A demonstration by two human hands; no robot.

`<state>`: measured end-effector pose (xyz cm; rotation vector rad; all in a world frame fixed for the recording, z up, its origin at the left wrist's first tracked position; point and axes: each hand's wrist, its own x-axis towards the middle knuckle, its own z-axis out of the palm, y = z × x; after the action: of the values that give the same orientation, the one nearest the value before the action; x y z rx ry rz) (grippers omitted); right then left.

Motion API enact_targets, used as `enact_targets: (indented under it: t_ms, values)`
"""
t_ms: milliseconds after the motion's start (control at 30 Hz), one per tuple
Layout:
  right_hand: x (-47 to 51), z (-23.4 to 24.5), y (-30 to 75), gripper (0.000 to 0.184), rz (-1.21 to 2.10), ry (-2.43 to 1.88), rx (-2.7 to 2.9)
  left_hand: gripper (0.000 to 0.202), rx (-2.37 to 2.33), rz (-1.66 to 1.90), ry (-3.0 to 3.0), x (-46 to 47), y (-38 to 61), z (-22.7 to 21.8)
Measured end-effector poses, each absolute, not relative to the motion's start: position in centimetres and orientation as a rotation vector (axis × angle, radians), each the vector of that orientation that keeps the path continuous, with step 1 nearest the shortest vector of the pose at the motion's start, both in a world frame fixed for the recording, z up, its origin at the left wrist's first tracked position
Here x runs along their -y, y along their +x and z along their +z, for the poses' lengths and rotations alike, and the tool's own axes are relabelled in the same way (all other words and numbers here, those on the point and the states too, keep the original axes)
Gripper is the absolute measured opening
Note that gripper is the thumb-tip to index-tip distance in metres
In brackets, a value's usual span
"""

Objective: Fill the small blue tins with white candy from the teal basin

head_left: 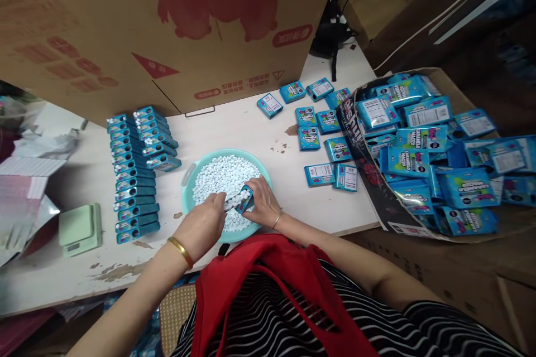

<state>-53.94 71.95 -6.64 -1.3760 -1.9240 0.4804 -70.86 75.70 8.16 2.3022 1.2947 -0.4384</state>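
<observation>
1. Far left: papers heaped at the edge, and just beside them a pale green scale on the table.
2. Next, two rows of slim blue boxes, packed side by side: a longer row and a shorter row beside its upper end. White pieces show at the openings of several.
3. Behind, a large cardboard carton with red print; contents out of my sight.
4. Middle, near the person: turquoise basin, well filled with small white candies.
5. Left grip, gold bangle at the wrist: closed on a narrow scoop-like thing bearing white candies, above the basin. Much of it is hidden by the fingers.
6. Right grip: grasping a blue box over the basin's right half, the candies right at its left side.
7. Right of the basin: loose blue packs scattered on the table, some showing "Caramelo Macizo", others label side up.
8. Far right: open carton, black printed wall, heaped with blue packages. Dark openings show on a few.
</observation>
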Motion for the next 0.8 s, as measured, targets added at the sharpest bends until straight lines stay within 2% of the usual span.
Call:
enact_targets:
  t_ms: [133,267,367,467,600,700,800]
  values:
    - [-71.8,-7.0,-54.1,0.075,0.482,-1.386,1.913,0.045,-1.345,-0.718,2.44,-75.1,-68.2,11.2]
    - [-71.9,-7.2,-53.7,0.076,0.498,-1.391,1.885,0.031,-1.358,-0.66,2.394,-75.8,-69.6,10.6]
    - [-72.1,-7.3,-53.1,0.078,0.513,-1.408,1.846,0.023,-1.474,-0.491,2.253,-77.1,-73.2,6.1]
    - [-72.1,-7.0,-52.5,0.082,0.541,-1.412,1.806,0.024,-1.553,-0.522,2.048,-77.6,-76.0,-0.4]
    - [-71.7,-6.1,-51.8,0.085,0.551,-1.394,1.748,0.024,-1.485,-0.441,1.99,-76.6,-74.5,-8.0]
    - [-71.1,-5.6,-51.2,0.088,0.567,-1.381,1.758,0.03,-1.433,-0.267,2.0,-76.1,-71.0,-11.3]
    - [-70.3,-5.4,-51.0,0.088,0.625,-1.387,1.805,0.034,-1.399,-0.106,1.993,-76.3,-68.7,-12.7]
